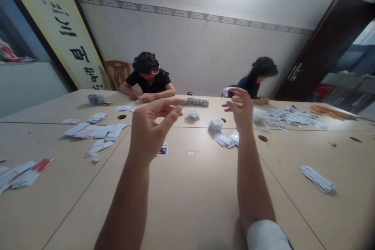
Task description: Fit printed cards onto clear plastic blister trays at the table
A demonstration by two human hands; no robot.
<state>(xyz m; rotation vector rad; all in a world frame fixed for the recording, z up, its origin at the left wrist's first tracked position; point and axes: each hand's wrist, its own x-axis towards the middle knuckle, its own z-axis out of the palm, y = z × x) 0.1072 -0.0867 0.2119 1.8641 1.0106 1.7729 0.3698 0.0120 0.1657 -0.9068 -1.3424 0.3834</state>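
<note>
My left hand (150, 125) is raised above the beige table (187, 203), fingers stretched forward and apart, holding nothing. My right hand (240, 109) is lifted too, fingers loosely spread, nothing visible in it. Below and between the hands lie a small photo card (163, 150) and a tiny red-edged sticker (190, 153). A pile of white cards (225, 139) and a stack of clear packets (216, 124) sit just left of my right wrist.
Two people sit at the far side, one in black (150, 80), one in dark blue (255, 82), working with cards. Card piles lie at the left (95, 131), far left (22, 174), right (318, 179) and back right (290, 117). A wooden chair (117, 72) stands behind.
</note>
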